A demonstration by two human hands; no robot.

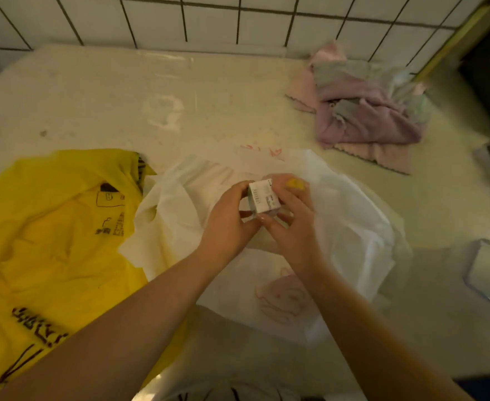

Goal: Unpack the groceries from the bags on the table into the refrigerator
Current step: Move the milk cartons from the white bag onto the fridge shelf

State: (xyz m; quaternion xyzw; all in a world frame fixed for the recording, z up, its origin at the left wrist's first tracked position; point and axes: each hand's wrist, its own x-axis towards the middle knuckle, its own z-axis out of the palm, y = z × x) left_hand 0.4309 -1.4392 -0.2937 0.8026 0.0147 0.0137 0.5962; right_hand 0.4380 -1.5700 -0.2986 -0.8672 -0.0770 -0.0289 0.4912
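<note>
Both hands, left hand (232, 218) and right hand (291, 224), are gripping a small white carton (264, 198) above the white bag (353, 227); bare table (107, 91) is lying toward twelve o'clock.

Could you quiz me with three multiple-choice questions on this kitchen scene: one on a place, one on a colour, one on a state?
1. Where does the pile of cloths lie?
A. far right of the counter, near the tiled wall
B. on the yellow bag
C. inside the white bag

2. What colour is the bag left of the white plastic bag?
A. blue
B. yellow
C. black

3. How is the small white carton held?
A. lying untouched
B. by one hand only
C. between both hands

Answers: 1 A, the cloths sit by the wall; 2 B, the yellow bag shows; 3 C, left hand and right hand both grip it.
</note>
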